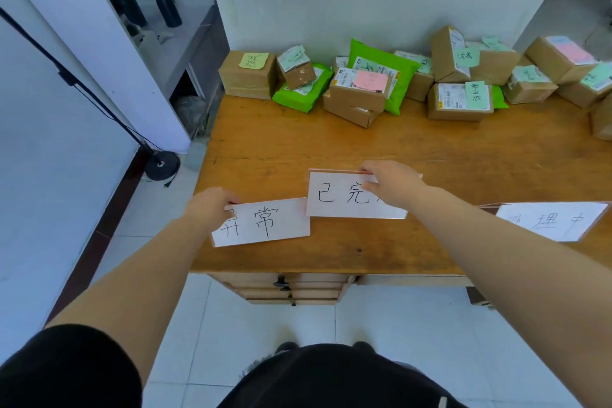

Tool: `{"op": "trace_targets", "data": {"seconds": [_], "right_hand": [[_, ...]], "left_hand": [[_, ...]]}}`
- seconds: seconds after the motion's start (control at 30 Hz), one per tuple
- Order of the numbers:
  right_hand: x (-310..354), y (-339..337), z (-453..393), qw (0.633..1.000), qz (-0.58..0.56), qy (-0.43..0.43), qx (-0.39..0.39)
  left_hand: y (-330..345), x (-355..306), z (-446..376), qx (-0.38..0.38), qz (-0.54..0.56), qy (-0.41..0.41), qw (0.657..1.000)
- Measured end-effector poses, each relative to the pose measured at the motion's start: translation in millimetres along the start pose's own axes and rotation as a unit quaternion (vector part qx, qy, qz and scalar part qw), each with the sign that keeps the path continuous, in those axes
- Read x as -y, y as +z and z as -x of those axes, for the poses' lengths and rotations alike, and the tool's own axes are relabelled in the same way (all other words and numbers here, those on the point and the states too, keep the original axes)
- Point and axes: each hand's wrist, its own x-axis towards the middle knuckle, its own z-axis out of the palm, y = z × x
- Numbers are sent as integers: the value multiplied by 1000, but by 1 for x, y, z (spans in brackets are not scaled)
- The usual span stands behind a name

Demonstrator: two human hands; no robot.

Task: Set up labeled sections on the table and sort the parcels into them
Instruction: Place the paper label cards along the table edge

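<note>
Left hand [212,205] pinches one label card [265,223] at 7 o'clock on the bench [331,142]; right hand [390,187] pinches another card [341,197]; parcels [357,89] at 12

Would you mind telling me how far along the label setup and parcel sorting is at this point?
Early stage. Done: one sign already sits at the table's right front edge. In hand: the left hand holds a second sign and the right hand holds a third sign, both over the front of the table. Left: every parcel is piled unsorted along the back wall.
</note>
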Motion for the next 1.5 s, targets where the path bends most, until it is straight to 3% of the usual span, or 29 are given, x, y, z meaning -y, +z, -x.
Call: {"op": "trace_targets", "data": {"seconds": [0.27, 0.6, 0.87, 1.0, 1.13, 1.27, 1.5], "right_hand": [[25, 26, -5, 999, 28, 41, 9], [0, 37, 9, 992, 51, 106, 48], [-15, 40, 14, 994, 35, 86, 61], [-30, 23, 25, 997, 34, 60, 29], [-67, -8, 45, 992, 108, 66, -10], [-124, -46, 80, 977, 183, 99, -53], [-240, -101, 166, 956, 183, 189, -130]], "left_hand": [[0, 43, -11, 6, 30, 38, 999], [-4, 54, -25, 4, 16, 74, 997], [-8, 34, -24, 28, -15, 70, 997], [-20, -31, -27, 2, -6, 94, 996], [-30, -138, -35, -61, -70, 155, 983], [-33, -269, -36, -105, -174, 221, 954], [-14, -467, -19, -173, -175, 351, 903]]}}
